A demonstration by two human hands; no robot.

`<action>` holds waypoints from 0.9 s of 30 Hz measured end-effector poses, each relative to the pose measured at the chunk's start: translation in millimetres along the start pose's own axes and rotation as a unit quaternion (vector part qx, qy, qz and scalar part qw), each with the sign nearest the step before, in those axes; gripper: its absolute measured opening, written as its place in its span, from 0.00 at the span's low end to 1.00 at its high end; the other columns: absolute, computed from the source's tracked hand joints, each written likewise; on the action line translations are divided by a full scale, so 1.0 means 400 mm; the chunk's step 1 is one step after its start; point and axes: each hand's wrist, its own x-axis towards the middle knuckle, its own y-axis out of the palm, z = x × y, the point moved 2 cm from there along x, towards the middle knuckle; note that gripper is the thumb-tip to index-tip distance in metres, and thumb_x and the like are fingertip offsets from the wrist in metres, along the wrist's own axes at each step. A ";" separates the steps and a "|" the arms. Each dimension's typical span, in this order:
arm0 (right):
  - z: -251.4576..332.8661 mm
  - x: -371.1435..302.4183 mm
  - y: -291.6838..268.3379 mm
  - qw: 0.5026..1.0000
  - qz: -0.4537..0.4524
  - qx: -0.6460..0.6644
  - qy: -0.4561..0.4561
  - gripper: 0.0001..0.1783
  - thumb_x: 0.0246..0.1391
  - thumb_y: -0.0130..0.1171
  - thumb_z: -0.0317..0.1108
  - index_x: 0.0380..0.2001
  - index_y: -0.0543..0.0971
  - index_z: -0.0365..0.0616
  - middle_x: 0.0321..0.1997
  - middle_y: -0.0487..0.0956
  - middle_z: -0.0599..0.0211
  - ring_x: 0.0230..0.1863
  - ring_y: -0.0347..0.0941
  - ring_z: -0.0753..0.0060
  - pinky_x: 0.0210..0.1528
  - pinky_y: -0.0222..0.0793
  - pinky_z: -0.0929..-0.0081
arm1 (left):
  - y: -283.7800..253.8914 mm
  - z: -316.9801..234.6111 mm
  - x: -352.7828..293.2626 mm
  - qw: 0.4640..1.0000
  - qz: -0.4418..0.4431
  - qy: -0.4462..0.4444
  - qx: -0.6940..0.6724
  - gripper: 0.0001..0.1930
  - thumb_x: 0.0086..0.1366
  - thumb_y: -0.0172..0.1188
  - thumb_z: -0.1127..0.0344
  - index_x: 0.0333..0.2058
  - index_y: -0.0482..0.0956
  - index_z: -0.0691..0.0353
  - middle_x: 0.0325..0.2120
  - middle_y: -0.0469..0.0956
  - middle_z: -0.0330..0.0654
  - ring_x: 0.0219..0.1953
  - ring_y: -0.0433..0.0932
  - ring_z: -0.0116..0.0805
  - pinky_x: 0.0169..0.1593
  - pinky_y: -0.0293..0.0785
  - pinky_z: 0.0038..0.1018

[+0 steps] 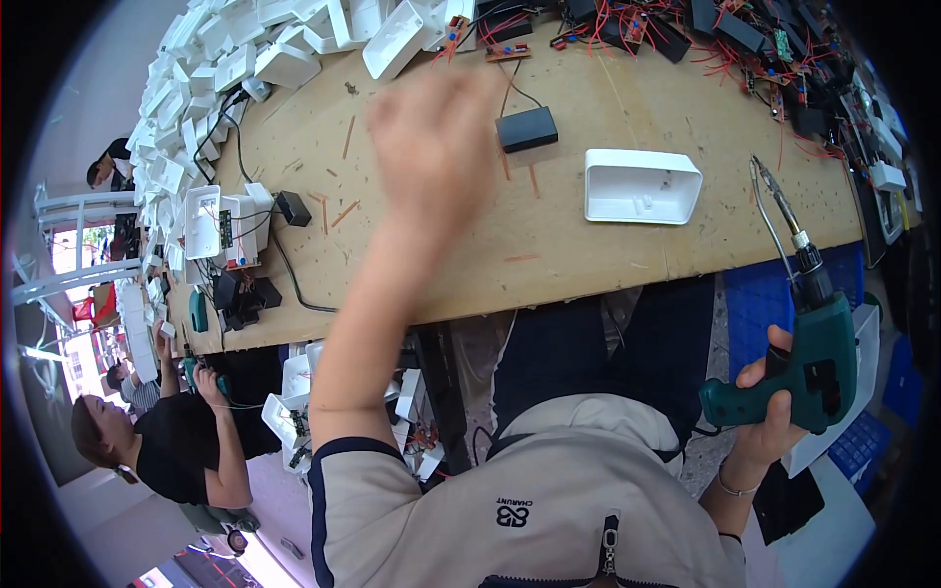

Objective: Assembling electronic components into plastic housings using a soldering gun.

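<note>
My right hand (774,421) is wrapped round the grip of a green soldering gun (823,353), whose metal tip points up over the table's front right edge. My left hand (436,147) reaches out over the table, smeared by motion, so its fingers do not show clearly. Just beyond it lie small circuit boards (507,52) with wires. A black rectangular box (527,129) with a thin cable lies right of my left hand. Farther right sits an open white plastic case (642,188) with small pieces inside.
White plastic cases (196,88) are heaped along the far left. Black boxes with red wires and boards (725,29) pile up at the far right. An opened white case with a board (235,230) stands at left. A co-worker (186,441) sits at left, holding another green tool.
</note>
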 end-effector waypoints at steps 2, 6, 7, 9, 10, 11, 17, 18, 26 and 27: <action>0.002 0.001 0.003 1.000 0.003 -0.002 0.002 0.32 0.48 0.54 0.38 0.51 0.56 0.30 0.44 0.68 0.43 0.25 0.71 0.74 0.24 0.69 0.84 | 0.012 0.128 0.009 0.993 0.047 0.012 0.108 0.19 0.42 0.52 0.76 0.35 0.75 0.48 0.29 0.70 0.33 0.32 0.69 0.31 0.39 0.57 0.29; 0.006 0.005 0.004 1.000 0.008 -0.015 -0.003 0.32 0.48 0.54 0.38 0.51 0.56 0.30 0.44 0.68 0.43 0.25 0.71 0.75 0.23 0.69 0.84 | 0.046 0.208 0.026 0.975 0.086 0.133 0.157 0.20 0.44 0.51 0.78 0.35 0.76 0.44 0.29 0.69 0.31 0.33 0.69 0.31 0.43 0.58 0.31; 0.004 0.004 0.004 1.000 0.006 -0.016 -0.003 0.32 0.48 0.54 0.38 0.51 0.56 0.30 0.44 0.68 0.43 0.25 0.71 0.75 0.23 0.69 0.84 | 0.056 0.200 0.032 0.972 0.111 0.159 0.133 0.19 0.45 0.51 0.77 0.34 0.77 0.44 0.30 0.70 0.31 0.33 0.69 0.29 0.43 0.58 0.31; 0.001 0.003 0.005 1.000 -0.003 -0.014 0.014 0.33 0.48 0.54 0.38 0.51 0.56 0.30 0.44 0.68 0.43 0.25 0.71 0.75 0.23 0.69 0.84 | 0.074 0.205 0.030 0.967 0.137 0.184 0.109 0.17 0.46 0.51 0.76 0.32 0.77 0.45 0.31 0.70 0.30 0.34 0.69 0.28 0.44 0.59 0.31; 0.002 0.003 0.006 1.000 -0.002 -0.014 0.014 0.33 0.48 0.54 0.38 0.51 0.56 0.30 0.44 0.68 0.43 0.25 0.71 0.75 0.23 0.69 0.84 | 0.088 0.217 0.027 0.976 0.119 0.173 0.062 0.15 0.46 0.53 0.76 0.31 0.78 0.46 0.31 0.71 0.31 0.33 0.70 0.28 0.43 0.60 0.31; 0.003 0.003 0.007 1.000 0.004 -0.018 0.010 0.33 0.48 0.54 0.39 0.51 0.55 0.30 0.44 0.68 0.43 0.25 0.71 0.75 0.23 0.69 0.84 | 0.095 0.229 0.023 0.982 0.101 0.161 0.015 0.14 0.45 0.54 0.75 0.30 0.78 0.47 0.31 0.72 0.32 0.33 0.70 0.28 0.42 0.62 0.30; 0.003 0.010 0.014 1.000 0.004 -0.019 0.007 0.33 0.49 0.54 0.40 0.51 0.55 0.30 0.44 0.68 0.42 0.25 0.70 0.75 0.23 0.69 0.84 | 0.083 0.243 0.051 0.933 -0.121 -0.153 -0.304 0.06 0.52 0.56 0.74 0.31 0.77 0.60 0.30 0.75 0.38 0.32 0.73 0.29 0.39 0.68 0.23; 0.001 0.012 0.014 1.000 0.006 -0.004 0.004 0.33 0.49 0.54 0.41 0.52 0.55 0.31 0.45 0.67 0.42 0.25 0.70 0.75 0.23 0.69 0.84 | 0.067 0.246 0.060 0.873 -0.179 -0.245 -0.382 0.05 0.54 0.56 0.73 0.31 0.77 0.64 0.30 0.76 0.39 0.33 0.74 0.29 0.39 0.69 0.21; -0.059 0.046 0.061 0.977 0.017 0.193 0.093 0.36 0.51 0.50 0.46 0.56 0.51 0.37 0.53 0.62 0.45 0.30 0.68 0.77 0.27 0.69 0.85 | -0.110 0.160 0.082 0.827 -0.201 -0.248 -0.463 0.07 0.51 0.57 0.76 0.30 0.77 0.58 0.26 0.74 0.39 0.24 0.73 0.27 0.26 0.68 0.19; -0.072 0.056 0.073 0.966 0.038 0.231 0.106 0.36 0.51 0.49 0.47 0.57 0.51 0.38 0.54 0.60 0.44 0.34 0.70 0.74 0.28 0.70 0.83 | -0.108 0.121 0.066 0.856 -0.143 -0.235 -0.437 0.07 0.51 0.57 0.76 0.30 0.77 0.60 0.26 0.74 0.39 0.25 0.73 0.26 0.26 0.68 0.19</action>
